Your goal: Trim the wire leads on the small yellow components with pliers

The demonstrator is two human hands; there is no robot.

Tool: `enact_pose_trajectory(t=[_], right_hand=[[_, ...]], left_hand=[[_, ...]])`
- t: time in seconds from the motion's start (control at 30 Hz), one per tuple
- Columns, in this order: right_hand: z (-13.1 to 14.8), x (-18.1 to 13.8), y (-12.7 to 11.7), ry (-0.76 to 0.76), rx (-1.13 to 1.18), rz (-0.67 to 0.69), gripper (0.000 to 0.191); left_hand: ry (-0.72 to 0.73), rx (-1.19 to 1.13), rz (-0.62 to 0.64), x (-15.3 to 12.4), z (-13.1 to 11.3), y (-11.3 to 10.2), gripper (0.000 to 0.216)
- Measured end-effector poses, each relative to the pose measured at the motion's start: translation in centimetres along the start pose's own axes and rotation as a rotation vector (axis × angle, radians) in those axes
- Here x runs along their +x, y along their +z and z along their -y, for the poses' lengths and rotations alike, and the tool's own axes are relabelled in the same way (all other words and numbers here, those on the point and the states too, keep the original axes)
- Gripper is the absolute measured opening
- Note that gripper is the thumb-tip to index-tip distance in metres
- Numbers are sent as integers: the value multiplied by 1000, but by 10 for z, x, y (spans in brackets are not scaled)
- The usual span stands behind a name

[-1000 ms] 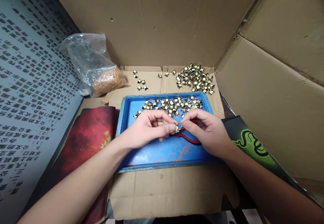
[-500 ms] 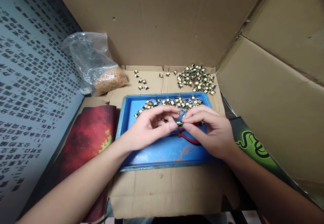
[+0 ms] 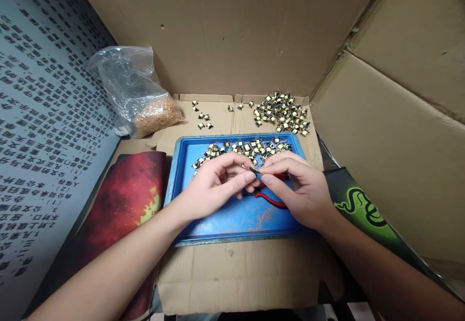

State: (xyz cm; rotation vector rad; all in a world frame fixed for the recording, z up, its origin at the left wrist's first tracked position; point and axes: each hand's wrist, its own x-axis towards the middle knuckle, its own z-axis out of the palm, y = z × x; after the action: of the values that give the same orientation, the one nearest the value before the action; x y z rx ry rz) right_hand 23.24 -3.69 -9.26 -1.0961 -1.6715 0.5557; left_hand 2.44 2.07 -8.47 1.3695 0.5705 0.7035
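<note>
Over the blue tray [image 3: 225,229], my left hand [image 3: 214,183] pinches a small transformer [image 3: 254,170] with a dark base between thumb and fingertips. My right hand [image 3: 300,185] has its thumb and index finger closed on a thin copper wire lead [image 3: 260,172] coming off that part. The fingers hide most of the piece. Below the hands lie pliers with red and black handles [image 3: 271,200], partly covered by the right hand. Behind the fingers, several yellow-taped transformers [image 3: 223,151] are spread along the tray's far side.
A pile of similar transformers [image 3: 281,110] sits on the cardboard [image 3: 218,113] behind the tray, with a few loose ones to its left. A clear plastic bag [image 3: 156,113] of copper wire scraps stands at back left. Wire clippings [image 3: 267,219] litter the tray. Cardboard walls [image 3: 232,30] rise behind and right.
My left fingers have closed up on the transformer, which is now tilted up between the fingertips. The right hand has shifted slightly left, with its fingertips on the wire lead.
</note>
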Motion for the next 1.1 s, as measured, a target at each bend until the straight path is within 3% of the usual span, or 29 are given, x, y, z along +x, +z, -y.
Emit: enact_pose_trajectory(t=[0.2, 0.37, 0.5, 0.67, 0.83, 1.1], right_hand=[[-4, 3, -8, -40, -158, 70, 10], [-10, 6, -23, -40, -479, 470, 29], [-13, 4, -19, -51, -587, 590, 18], [-16, 3, -13, -139, -650, 535, 11], [-15, 5, -20, -240, -626, 276, 18], [-16, 4, -20, -206, -486, 87, 27]], left_hand=[[44, -91, 8, 3, 4, -6, 21], [85, -71, -20, 2, 4, -11, 20], [114, -53, -12, 0, 5, -12, 20], [125, -51, -9, -1, 7, -12, 22], [135, -136, -17, 0, 4, -13, 21], [130, -231, -113, 2, 0, -14, 18]])
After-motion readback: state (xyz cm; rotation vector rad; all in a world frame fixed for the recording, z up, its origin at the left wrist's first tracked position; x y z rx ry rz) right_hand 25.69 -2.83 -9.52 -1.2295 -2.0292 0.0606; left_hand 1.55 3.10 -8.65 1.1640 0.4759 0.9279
